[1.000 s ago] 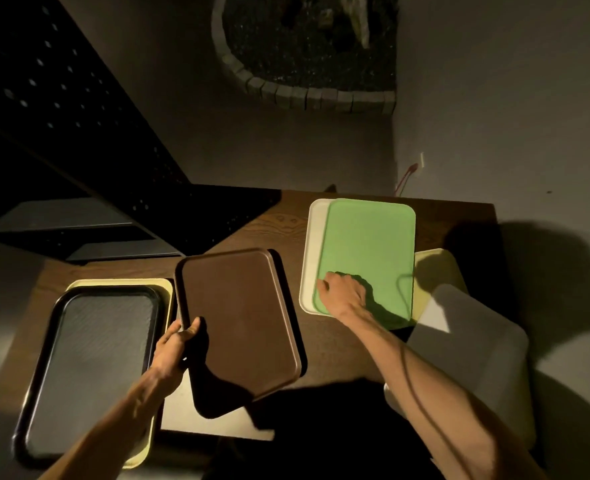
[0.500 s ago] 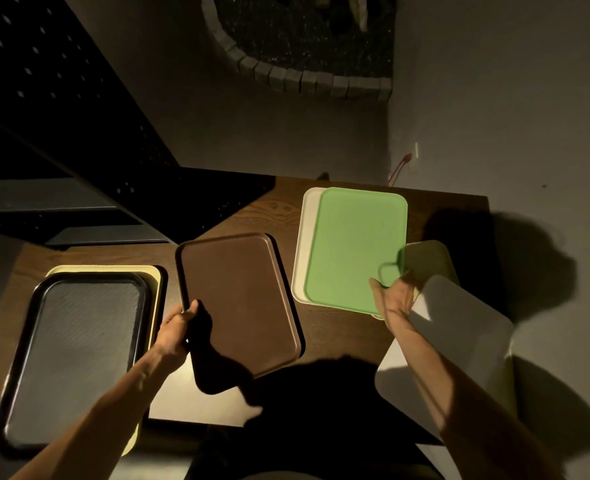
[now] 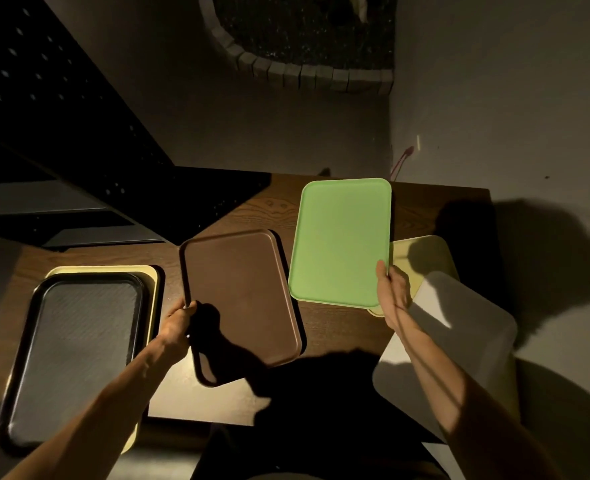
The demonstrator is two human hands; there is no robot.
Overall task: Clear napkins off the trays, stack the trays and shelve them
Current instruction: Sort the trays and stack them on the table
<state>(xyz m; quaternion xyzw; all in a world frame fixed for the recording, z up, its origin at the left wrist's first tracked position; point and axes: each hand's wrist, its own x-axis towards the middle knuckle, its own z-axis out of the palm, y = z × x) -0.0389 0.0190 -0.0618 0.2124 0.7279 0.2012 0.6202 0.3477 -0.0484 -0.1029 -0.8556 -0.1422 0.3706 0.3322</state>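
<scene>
My left hand [image 3: 177, 323] grips the left edge of a brown tray [image 3: 241, 296], which lies askew on a darker tray near the middle of the wooden table [image 3: 321, 341]. My right hand [image 3: 392, 289] holds the near right corner of a green tray [image 3: 342, 237], covering a cream tray beneath it. At the left a black tray [image 3: 75, 355] sits in a pale yellow tray [image 3: 151, 289]. On the right, a grey tray [image 3: 459, 341] overhangs the table edge on top of another yellowish tray [image 3: 425, 254]. No napkins show.
Dark metal shelving [image 3: 61, 209] with perforated panels stands at the left behind the table. A grey wall [image 3: 511, 98] runs along the right side. A brick-edged planter [image 3: 304, 36] lies on the floor beyond. My shadow covers the table's near edge.
My right hand left the green tray's near edge and went to its right corner, taking hold. The green tray now sits squarely over the cream one. My left hand kept its grip.
</scene>
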